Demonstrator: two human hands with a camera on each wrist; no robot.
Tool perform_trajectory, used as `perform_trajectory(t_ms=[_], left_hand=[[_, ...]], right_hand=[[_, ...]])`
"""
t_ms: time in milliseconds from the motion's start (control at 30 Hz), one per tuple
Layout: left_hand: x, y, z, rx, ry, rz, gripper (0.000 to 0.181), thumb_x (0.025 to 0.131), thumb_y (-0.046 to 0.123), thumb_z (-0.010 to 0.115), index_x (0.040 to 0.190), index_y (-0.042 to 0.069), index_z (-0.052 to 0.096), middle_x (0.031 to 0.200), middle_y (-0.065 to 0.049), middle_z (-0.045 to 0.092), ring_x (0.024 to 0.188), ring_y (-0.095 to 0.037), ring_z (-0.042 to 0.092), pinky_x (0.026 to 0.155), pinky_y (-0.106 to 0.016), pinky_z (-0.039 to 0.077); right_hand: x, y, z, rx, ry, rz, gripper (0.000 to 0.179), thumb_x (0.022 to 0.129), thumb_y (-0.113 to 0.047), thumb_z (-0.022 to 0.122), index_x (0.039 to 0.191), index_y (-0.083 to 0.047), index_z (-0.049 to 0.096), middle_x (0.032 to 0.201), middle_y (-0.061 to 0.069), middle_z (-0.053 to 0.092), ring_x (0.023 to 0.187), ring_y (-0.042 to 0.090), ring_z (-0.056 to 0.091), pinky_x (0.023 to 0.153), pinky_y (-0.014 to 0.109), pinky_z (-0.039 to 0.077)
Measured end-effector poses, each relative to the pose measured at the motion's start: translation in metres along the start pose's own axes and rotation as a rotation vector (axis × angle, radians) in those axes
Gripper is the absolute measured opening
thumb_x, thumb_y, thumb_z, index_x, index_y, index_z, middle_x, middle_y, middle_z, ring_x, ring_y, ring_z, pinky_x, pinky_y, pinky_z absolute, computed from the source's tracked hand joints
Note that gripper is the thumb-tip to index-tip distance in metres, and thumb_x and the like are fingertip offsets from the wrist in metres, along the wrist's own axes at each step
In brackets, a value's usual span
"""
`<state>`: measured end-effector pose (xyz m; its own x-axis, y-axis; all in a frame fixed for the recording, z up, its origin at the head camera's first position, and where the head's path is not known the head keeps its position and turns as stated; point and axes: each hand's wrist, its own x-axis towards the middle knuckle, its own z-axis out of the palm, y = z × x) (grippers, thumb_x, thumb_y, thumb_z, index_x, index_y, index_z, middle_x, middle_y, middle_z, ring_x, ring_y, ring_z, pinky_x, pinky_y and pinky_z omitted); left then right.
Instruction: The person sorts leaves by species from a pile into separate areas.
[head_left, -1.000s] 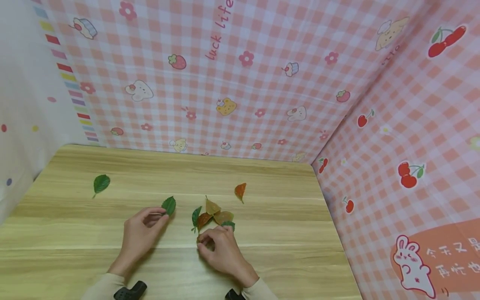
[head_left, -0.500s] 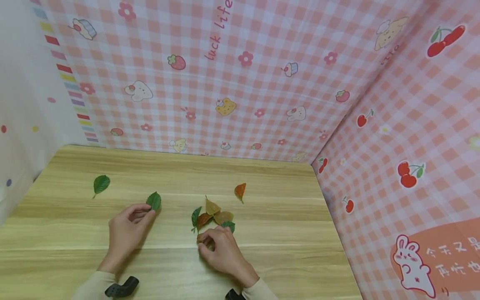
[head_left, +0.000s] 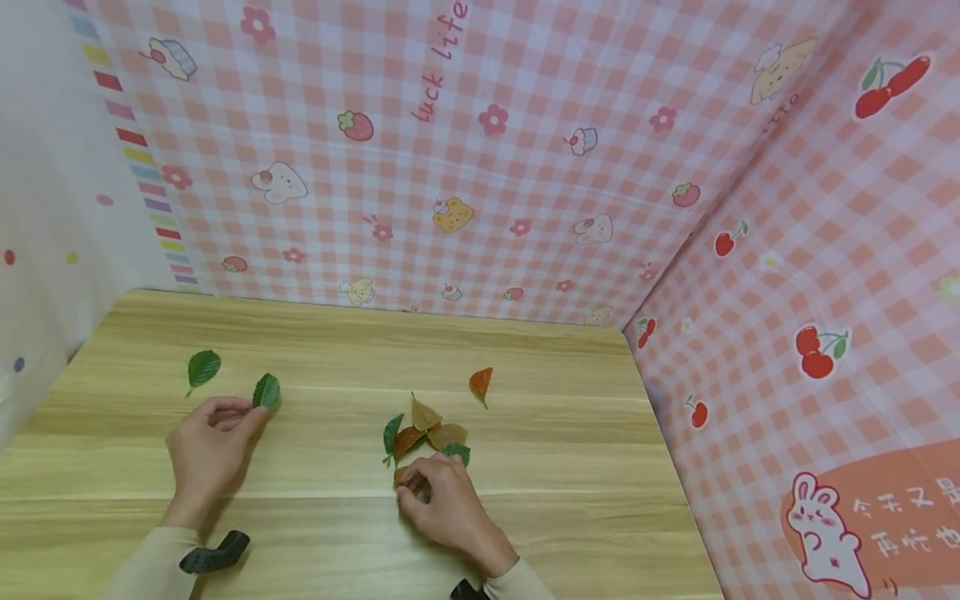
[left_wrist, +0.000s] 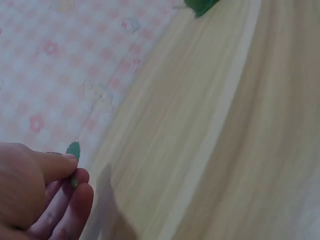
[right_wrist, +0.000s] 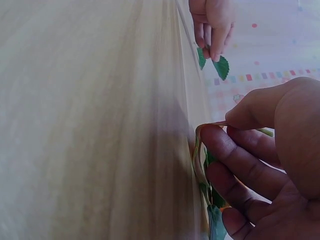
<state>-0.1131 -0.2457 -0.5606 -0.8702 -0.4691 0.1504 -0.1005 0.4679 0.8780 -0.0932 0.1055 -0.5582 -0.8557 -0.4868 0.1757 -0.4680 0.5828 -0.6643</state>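
My left hand [head_left: 210, 446] pinches a green leaf [head_left: 266, 391] between thumb and fingers, over the left part of the table. In the left wrist view that leaf [left_wrist: 73, 149] sticks up past the thumb. A second green leaf [head_left: 203, 369] lies just beyond this hand. My right hand [head_left: 444, 500] pinches a curled yellow-brown leaf [head_left: 399, 477], whose edge [right_wrist: 197, 150] shows bent over the fingertip in the right wrist view. Right above it lies a cluster with a yellowish leaf [head_left: 425, 414], an orange-brown leaf [head_left: 407, 440] and a small green leaf [head_left: 392, 433]; the hand partly covers another green leaf [head_left: 458, 452].
A lone orange leaf [head_left: 481, 383] lies behind the cluster on the wood-grain table [head_left: 570, 467]. A pink checked cloth wall [head_left: 480, 167] rises along the back, and another cloth wall [head_left: 757, 350] bounds the right side.
The left hand has carried its green leaf leftward, away from the cluster and closer to the lone green leaf. My right hand keeps its pinch, almost still.
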Motion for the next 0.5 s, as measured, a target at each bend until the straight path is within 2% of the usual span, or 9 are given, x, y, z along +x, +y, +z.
perform_trajectory(t_ms=[200, 333, 500], left_hand=[[0.014, -0.009, -0.012, 0.093, 0.030, -0.024, 0.022, 0.100, 0.019, 0.088, 0.105, -0.001, 0.080, 0.099, -0.024, 0.085, 0.067, 0.029, 0.053, 0.063, -0.003, 0.046], [0.024, -0.013, -0.017, 0.119, 0.066, -0.032, 0.022, 0.100, 0.019, 0.088, 0.103, -0.001, 0.081, 0.095, -0.020, 0.085, 0.066, 0.028, 0.051, 0.063, -0.004, 0.044], [0.035, -0.018, -0.020, 0.149, 0.112, -0.008, 0.022, 0.098, 0.018, 0.090, 0.101, -0.002, 0.083, 0.093, -0.022, 0.085, 0.063, 0.030, 0.048, 0.067, -0.003, 0.040]], right_hand=[[0.000, 0.001, 0.000, -0.018, 0.007, -0.011, 0.006, 0.099, -0.014, 0.082, 0.103, -0.017, 0.085, 0.091, -0.006, 0.084, 0.085, 0.001, 0.062, 0.090, 0.021, 0.034], [0.000, 0.001, 0.000, -0.023, 0.007, -0.017, 0.006, 0.098, -0.014, 0.082, 0.103, -0.016, 0.085, 0.090, -0.006, 0.083, 0.084, 0.002, 0.062, 0.091, 0.021, 0.035], [-0.001, 0.002, 0.000, -0.020, 0.007, -0.013, 0.006, 0.098, -0.013, 0.082, 0.103, -0.015, 0.086, 0.089, -0.006, 0.083, 0.085, 0.002, 0.063, 0.090, 0.021, 0.035]])
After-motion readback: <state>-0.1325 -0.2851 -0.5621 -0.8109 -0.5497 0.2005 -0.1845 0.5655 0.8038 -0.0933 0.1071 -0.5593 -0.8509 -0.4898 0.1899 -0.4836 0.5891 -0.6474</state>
